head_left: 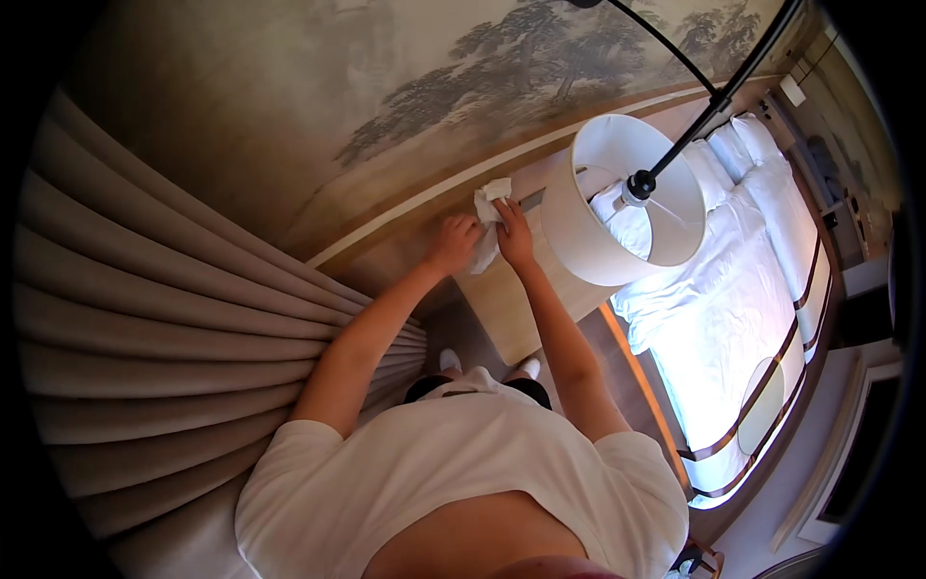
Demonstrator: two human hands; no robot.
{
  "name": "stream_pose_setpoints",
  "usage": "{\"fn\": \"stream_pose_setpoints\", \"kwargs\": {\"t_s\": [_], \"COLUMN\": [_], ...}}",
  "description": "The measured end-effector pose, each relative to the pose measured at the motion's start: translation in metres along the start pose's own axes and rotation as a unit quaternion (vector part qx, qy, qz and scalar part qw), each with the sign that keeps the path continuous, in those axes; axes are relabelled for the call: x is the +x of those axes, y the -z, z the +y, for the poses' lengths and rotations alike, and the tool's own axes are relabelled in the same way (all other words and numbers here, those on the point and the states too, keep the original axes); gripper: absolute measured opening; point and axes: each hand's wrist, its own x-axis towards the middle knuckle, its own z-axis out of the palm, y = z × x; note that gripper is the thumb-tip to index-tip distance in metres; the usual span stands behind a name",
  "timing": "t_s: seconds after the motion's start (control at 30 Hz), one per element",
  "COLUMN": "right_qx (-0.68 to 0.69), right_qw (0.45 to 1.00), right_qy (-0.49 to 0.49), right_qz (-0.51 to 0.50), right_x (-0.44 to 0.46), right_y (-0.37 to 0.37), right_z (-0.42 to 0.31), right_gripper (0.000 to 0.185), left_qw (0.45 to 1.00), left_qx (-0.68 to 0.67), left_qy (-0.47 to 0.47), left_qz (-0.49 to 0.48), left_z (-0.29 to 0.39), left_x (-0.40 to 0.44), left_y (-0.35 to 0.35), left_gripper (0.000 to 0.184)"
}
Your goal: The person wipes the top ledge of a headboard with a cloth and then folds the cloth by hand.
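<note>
A crumpled white cloth point(485, 249), perhaps paper tissue, hangs between my two hands above the far edge of a pale wooden tabletop point(516, 304). My left hand point(454, 244) has its fingers curled at the cloth's left side. On the other side, my right hand point(514, 234) pinches the cloth, and a bunched end sticks up beyond its fingertips. Just right of the right hand is a large white lampshade point(569, 227). The exact finger contact on the left is partly hidden.
Pleated beige curtains point(183, 347) fall close along my left side. A black lamp arm point(738, 82) reaches in from the upper right. The bed point(723, 289) with white bedding lies to the right. Ahead is a wall point(289, 125) with a painted tree mural.
</note>
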Motion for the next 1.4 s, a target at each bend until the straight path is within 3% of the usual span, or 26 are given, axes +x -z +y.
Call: {"fn": "stream_pose_setpoints", "kwargs": {"t_s": [0.13,0.2,0.33,0.43,0.5,0.53,0.6,0.7,0.73,0.83,0.9,1.07,1.1,1.23,1.33,1.4], "right_qx": [0.037,0.081,0.045,0.052,0.071,0.087,0.085,0.069,0.059,0.080,0.075,0.084,0.064,0.082,0.114,0.159], "right_qw": [0.999,0.994,0.993,0.978,0.972,0.967,0.961,0.954,0.954,0.964,0.967,0.983,0.972,0.978,0.962,0.919], "right_qy": [0.013,-0.036,0.000,0.011,-0.006,-0.026,-0.039,-0.054,-0.055,-0.037,-0.055,-0.137,-0.202,-0.192,-0.239,-0.344], "right_qz": [0.005,-0.070,-0.105,-0.200,-0.222,-0.239,-0.262,-0.287,-0.290,-0.250,-0.237,-0.083,-0.101,-0.007,0.068,0.106], "right_x": [-0.020,-0.032,-0.071,-0.100,-0.123,-0.134,-0.153,-0.174,-0.181,-0.199,-0.204,-0.219,-0.219,-0.227,-0.231,-0.227], "right_y": [0.008,0.016,0.035,0.065,0.088,0.098,0.119,0.153,0.163,0.181,0.200,0.224,0.236,0.254,0.270,0.290], "right_z": [0.027,0.045,0.072,0.085,0.091,0.094,0.102,0.112,0.115,0.130,0.134,0.140,0.135,0.151,0.171,0.185], "right_gripper": [0.057,0.059,0.058,0.061,0.060,0.059,0.057,0.052,0.048,0.039,0.036,0.028,0.025,0.023,0.022,0.022], "left_qw": [0.997,0.987,0.989,0.978,0.954,0.953,0.901,0.867,0.832,0.803,0.750,0.764,0.761,0.754,0.752,0.721], "left_qx": [-0.049,-0.107,-0.055,-0.068,-0.106,-0.105,-0.183,-0.233,-0.280,-0.285,-0.383,-0.457,-0.482,-0.523,-0.556,-0.596], "left_qy": [0.053,0.120,0.135,0.195,0.269,0.272,0.386,0.424,0.470,0.516,0.535,0.453,0.432,0.396,0.348,0.352], "left_qz": [0.018,0.010,0.016,0.022,0.083,0.083,0.080,0.123,0.096,0.084,0.066,0.037,0.028,0.028,0.064,0.021], "left_z": [0.018,0.027,0.051,0.079,0.106,0.119,0.144,0.173,0.177,0.197,0.196,0.226,0.232,0.260,0.281,0.289], "left_x": [-0.005,-0.009,-0.015,-0.024,-0.032,-0.034,-0.036,-0.047,-0.050,-0.055,-0.060,-0.034,-0.026,0.003,0.022,0.037], "left_y": [-0.024,-0.035,-0.063,-0.105,-0.139,-0.151,-0.177,-0.219,-0.230,-0.254,-0.276,-0.271,-0.269,-0.265,-0.264,-0.270], "left_gripper": [0.029,0.025,0.024,0.028,0.034,0.034,0.041,0.040,0.039,0.034,0.030,0.023,0.021,0.020,0.017,0.015]}}
